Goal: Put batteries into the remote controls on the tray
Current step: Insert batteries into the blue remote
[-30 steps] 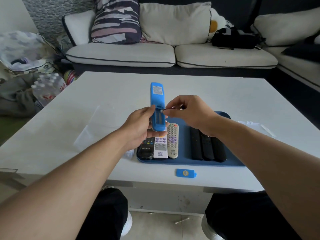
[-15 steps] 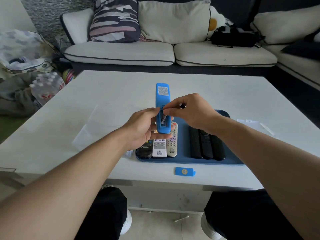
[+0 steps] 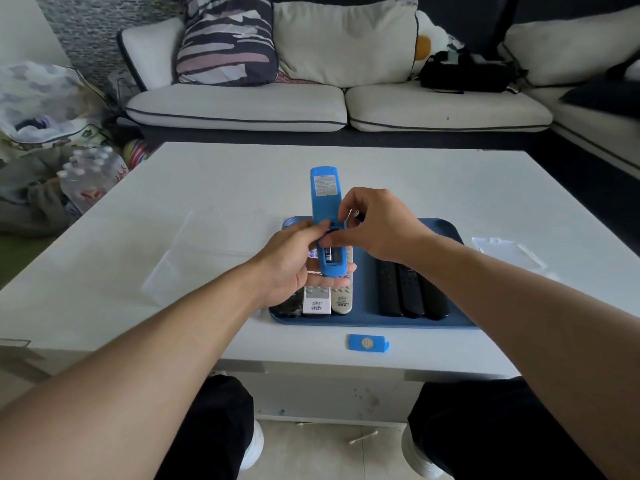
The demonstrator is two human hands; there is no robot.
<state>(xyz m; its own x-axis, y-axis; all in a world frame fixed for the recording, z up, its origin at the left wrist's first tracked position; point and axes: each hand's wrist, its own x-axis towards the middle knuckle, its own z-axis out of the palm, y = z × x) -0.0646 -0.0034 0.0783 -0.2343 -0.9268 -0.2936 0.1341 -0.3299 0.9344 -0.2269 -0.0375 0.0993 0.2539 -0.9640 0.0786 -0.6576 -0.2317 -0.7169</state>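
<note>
The left hand (image 3: 294, 263) has its fingers clasped round the lower part of the blue remote (image 3: 325, 216), held back-up and tilted away above the tray (image 3: 446, 233), probably so the open battery bay faces the person. One battery (image 3: 329, 254) already sits in that bay. The right hand (image 3: 377, 226) reaches in from the other side, its thumb pressing at the bay's upper end, while its curled fingers seem to pinch a second battery (image 3: 356, 213), though little of it shows. On the tray below lie six more remotes: three with light or mixed faces (image 3: 341, 299) under the left hand, then three black ones (image 3: 410, 292) side by side to the right. One blue battery cover (image 3: 367, 342) rests apart on the surface (image 3: 207, 209) just in front of the tray, likely set there for refitting afterwards
</note>
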